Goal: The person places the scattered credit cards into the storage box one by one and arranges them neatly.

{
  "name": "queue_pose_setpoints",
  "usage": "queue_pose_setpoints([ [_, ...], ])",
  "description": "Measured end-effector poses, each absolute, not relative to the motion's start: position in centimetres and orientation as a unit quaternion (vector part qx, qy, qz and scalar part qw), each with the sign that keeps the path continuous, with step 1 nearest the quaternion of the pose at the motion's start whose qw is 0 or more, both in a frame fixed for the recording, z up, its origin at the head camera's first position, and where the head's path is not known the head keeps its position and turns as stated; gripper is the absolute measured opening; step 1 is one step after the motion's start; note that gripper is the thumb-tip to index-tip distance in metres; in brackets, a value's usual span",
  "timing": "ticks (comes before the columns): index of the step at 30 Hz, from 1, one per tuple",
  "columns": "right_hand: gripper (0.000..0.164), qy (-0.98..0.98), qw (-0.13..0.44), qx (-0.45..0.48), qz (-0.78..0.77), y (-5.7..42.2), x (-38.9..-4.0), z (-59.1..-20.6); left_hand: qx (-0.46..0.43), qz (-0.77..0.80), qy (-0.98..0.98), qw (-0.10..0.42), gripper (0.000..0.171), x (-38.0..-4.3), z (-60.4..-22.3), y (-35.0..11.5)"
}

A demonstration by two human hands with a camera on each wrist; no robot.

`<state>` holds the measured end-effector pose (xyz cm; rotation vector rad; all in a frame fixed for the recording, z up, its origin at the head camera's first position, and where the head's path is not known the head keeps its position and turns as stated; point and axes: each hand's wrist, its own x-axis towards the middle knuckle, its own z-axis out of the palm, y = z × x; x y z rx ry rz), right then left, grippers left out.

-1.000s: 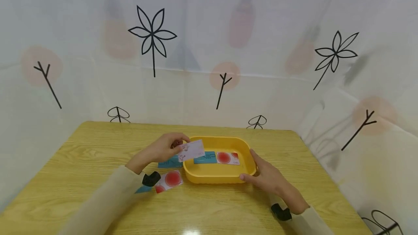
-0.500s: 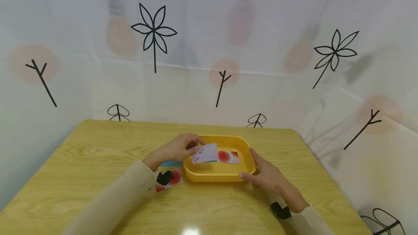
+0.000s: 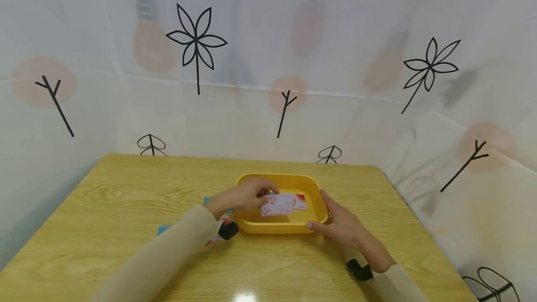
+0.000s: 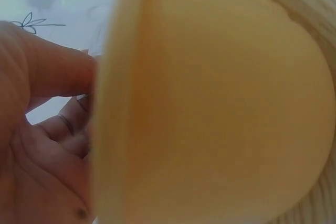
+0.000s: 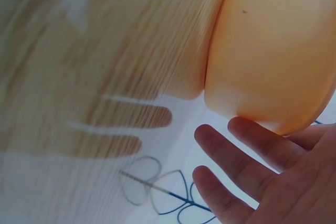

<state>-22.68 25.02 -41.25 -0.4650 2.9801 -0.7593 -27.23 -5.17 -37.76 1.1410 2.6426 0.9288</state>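
My left hand (image 3: 253,195) reaches over the left rim of a yellow plastic tray (image 3: 274,228), pinching a white card with pink flowers (image 3: 278,205) between thumb and fingertips. Beneath it in the tray, a white card with red dots (image 3: 300,202) is partly covered, and an edge of a blue card shows. My right hand (image 3: 346,223) holds the tray's right end, its thumb at the near rim and forefinger along the far side. In the right wrist view other fingers (image 5: 236,156) spread out beside the tray wall (image 5: 273,51). The left wrist view shows mostly tray wall (image 4: 220,98), hiding the left fingertips.
Left of the tray, on the wooden table (image 3: 138,190), a blue card (image 3: 163,230) pokes out from behind the left sleeve (image 3: 168,250). Another blue card (image 3: 207,200) and a red-and-white card lie partly hidden under that arm. A patterned white cloth (image 3: 251,59) hangs behind the table.
My left hand has carried the flowered card rightward, from the tray's left rim to low over the cards inside. The right hand stays at the tray's right end.
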Motion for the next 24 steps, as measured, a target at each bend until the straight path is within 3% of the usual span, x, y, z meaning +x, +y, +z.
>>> queue_pose_setpoints([
  [15, 0.103, 0.959, 0.018, -0.142, -0.246, 24.4, -22.9, -41.2, 0.336, 0.307, 0.882, 0.125, 0.028, -28.3, -38.9, -2.6],
  [24, 0.102, 0.959, 0.011, -0.149, -0.240, 24.3, -22.9, -41.4, 0.342, 0.278, 0.887, 0.139, 0.033, -28.2, -38.9, -1.2],
])
